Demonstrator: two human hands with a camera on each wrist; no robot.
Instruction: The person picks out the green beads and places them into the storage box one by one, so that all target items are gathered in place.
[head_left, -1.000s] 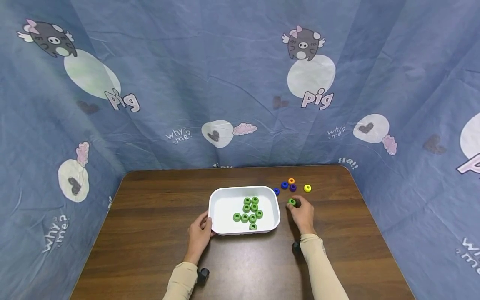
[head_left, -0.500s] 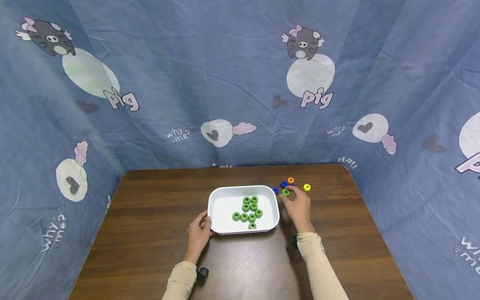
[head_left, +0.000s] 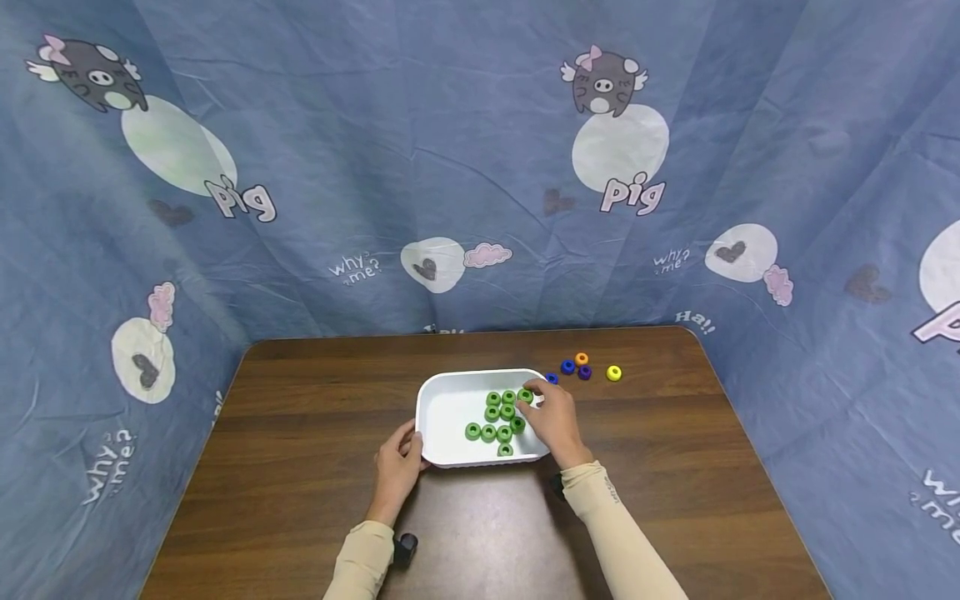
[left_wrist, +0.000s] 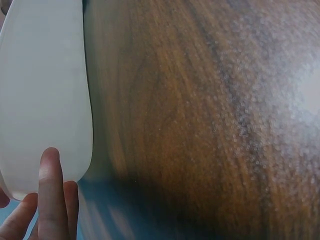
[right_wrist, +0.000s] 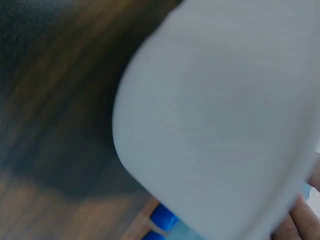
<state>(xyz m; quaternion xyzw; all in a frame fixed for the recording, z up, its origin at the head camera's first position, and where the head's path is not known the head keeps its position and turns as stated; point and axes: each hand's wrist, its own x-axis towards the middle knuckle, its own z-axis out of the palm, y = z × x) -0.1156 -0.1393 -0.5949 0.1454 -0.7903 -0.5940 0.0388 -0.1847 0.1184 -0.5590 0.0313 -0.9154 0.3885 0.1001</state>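
A white tray [head_left: 450, 408] sits on the table with several green ring-shaped beads [head_left: 492, 413] grouped in its middle and right part. My left hand [head_left: 397, 467] holds the tray by its left front corner; in the left wrist view a digit lies along the tray's outer wall [left_wrist: 45, 90], with the other fingers around the corner. Over the tray's right end, my right hand [head_left: 557, 423] pinches another green bead [head_left: 525, 396] near the back right corner. The tray wall [right_wrist: 215, 110] fills much of the right wrist view, hiding that bead and most of the hand.
Behind the tray's right end lie two blue beads [head_left: 567, 367], an orange bead [head_left: 581, 359], a dark purple bead [head_left: 584, 372] and a yellow bead [head_left: 613, 373]. The wooden table [head_left: 322, 400] meets a blue printed curtain [head_left: 465, 167] at its back edge.
With the green bead pinched, my right hand has moved from the table right of the tray, up past the blue beads, then left over the tray. My left hand stays put.
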